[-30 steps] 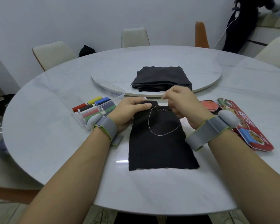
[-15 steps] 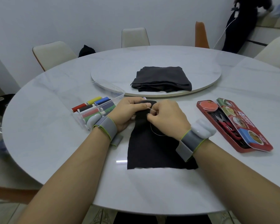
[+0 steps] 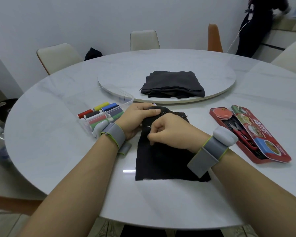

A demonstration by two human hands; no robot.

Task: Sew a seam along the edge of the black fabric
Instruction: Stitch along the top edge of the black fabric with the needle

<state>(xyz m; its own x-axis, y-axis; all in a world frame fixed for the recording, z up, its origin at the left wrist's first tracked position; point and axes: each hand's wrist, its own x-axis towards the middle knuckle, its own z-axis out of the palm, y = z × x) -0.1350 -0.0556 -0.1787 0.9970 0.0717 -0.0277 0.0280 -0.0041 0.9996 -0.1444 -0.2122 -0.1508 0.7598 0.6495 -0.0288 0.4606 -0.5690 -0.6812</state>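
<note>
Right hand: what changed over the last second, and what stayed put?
The right hand came from the far edge's right end across to the left hand, then drew back toward the person over the black fabric, fingers pinching the needle. The thread loop is hidden. The left hand kept gripping the far corner.

I cannot read the far edge of the black fabric (image 3: 161, 161): the left hand (image 3: 137, 117) grips over it and the right hand (image 3: 171, 130) covers the stitch area. The needle (image 3: 149, 126), pinched by the right hand, shows only as a short bright sliver. The thread is too fine to trace. The left wrist hides part of the thread box (image 3: 99, 115). The top edge cuts off a person (image 3: 256, 31).
</note>
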